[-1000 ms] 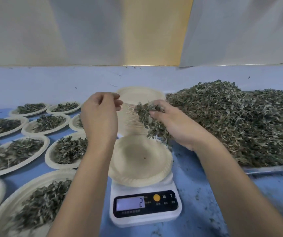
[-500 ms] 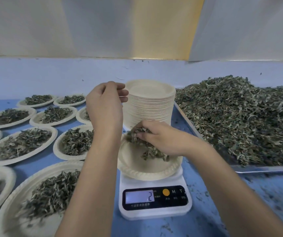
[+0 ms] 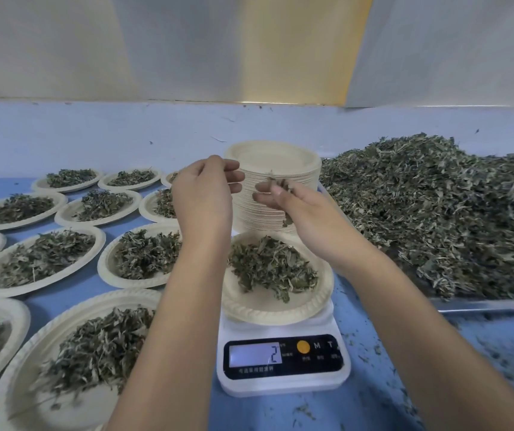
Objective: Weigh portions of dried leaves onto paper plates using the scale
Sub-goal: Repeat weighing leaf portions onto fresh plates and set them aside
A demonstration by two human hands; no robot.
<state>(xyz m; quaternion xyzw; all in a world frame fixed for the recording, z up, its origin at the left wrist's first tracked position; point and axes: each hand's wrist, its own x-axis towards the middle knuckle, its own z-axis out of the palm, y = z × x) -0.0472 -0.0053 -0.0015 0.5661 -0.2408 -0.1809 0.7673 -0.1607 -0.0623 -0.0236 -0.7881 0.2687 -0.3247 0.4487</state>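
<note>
Head view: dried leaves (image 3: 271, 267) heaped dark green on paper plate (image 3: 268, 315) atop white scale (image 3: 283, 387), display reading 2. Right hand (image 3: 299, 209) above it, grip pinching a few leaves; left hand (image 3: 202, 194) loosely curled, empty. Plate stack (image 3: 274, 160) just behind; filled plates (image 3: 100, 241) left; heaped tray (image 3: 482, 305) right. Crumb-strewn blue table (image 3: 504, 337) open front right.

Diffuse, fairly bright light with a cool blue cast. Beyond the hands, a warm yellow wall panel (image 3: 296, 48) glows. Shadows are faint: a pale one lies under the round beige paper plate (image 3: 268, 315) below the hands. The few dried green leaves (image 3: 277, 181) pinched in the right hand (image 3: 299, 213) are motion-smeared. Left of the left hand (image 3: 202, 197), the near leaf-filled paper plates (image 3: 100, 301) blur and stretch from wide-angle distortion. Dull glare lines the metal tray rim (image 3: 482, 306) right of the right forearm.
</note>
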